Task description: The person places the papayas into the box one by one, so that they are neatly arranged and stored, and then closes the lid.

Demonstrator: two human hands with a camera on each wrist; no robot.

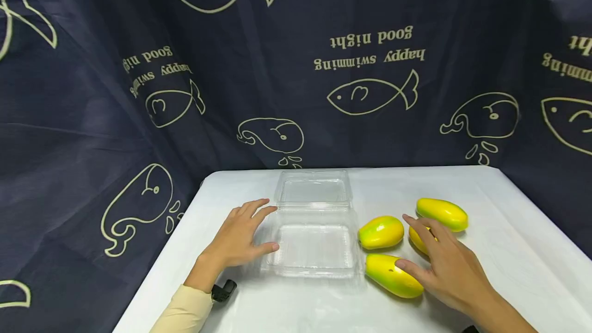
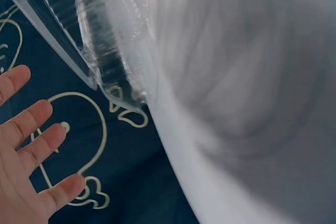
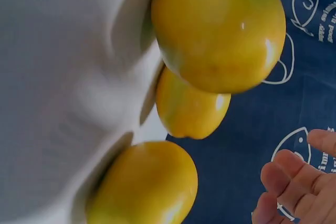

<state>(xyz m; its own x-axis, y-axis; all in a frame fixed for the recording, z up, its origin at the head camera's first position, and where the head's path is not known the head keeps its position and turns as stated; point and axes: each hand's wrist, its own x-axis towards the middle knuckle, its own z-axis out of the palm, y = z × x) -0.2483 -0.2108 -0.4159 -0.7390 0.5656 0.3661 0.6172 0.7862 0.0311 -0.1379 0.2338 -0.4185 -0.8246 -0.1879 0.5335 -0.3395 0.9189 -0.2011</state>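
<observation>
An opened clear plastic clamshell box [image 1: 319, 251] lies on the white table, its lid [image 1: 315, 189] folded back behind the base. Beside its left edge is my left hand [image 1: 238, 238], fingers spread and holding nothing; the thumb tip overlaps the base in the head view. Several yellow-green papayas lie right of the box: one near the hinge side [image 1: 381, 233], one in front [image 1: 393, 277], one farthest back [image 1: 441, 214]. My right hand [image 1: 450, 269] hovers over them with loosely bent fingers, partly hiding another papaya [image 1: 418, 240]. The right wrist view shows the hand [image 3: 302, 187] apart from the fruit.
A white cloth covers the table [image 1: 499, 230]. Behind it and at the left hangs a dark blue curtain [image 1: 296, 91] printed with fish, whales and lettering. A small black device [image 1: 224, 290] sits at the left wrist.
</observation>
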